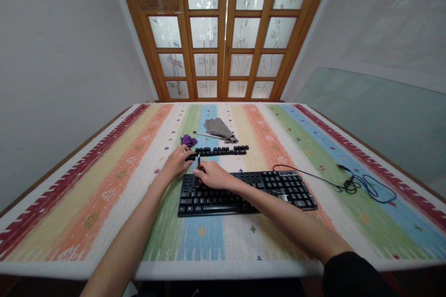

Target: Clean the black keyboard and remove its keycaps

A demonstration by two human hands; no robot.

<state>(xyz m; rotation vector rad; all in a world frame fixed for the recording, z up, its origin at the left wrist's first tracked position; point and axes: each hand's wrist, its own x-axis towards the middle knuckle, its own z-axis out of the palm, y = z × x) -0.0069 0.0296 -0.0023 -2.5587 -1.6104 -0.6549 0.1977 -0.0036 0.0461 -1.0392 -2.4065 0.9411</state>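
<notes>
A black keyboard (223,207) lies across the table in front of me, with some keys gone from its upper left. Behind it stand rows of loose black keycaps (223,151). My left hand (177,162) is at the left end of these rows, thumb and fingers closed around a dark keycap (190,157). My right hand (214,176) reaches over the keyboard's upper left and grips a small dark tool with a shiny tip (199,161), pointing up toward the keycaps. The tool's exact kind is too small to make out.
Beyond the keycaps lie a crumpled purple cloth (188,140), a grey cloth (220,128) and a thin rod (208,135) with a dark end. The keyboard's cable (350,185) is coiled at the right. A striped tablecloth (121,185) covers the table.
</notes>
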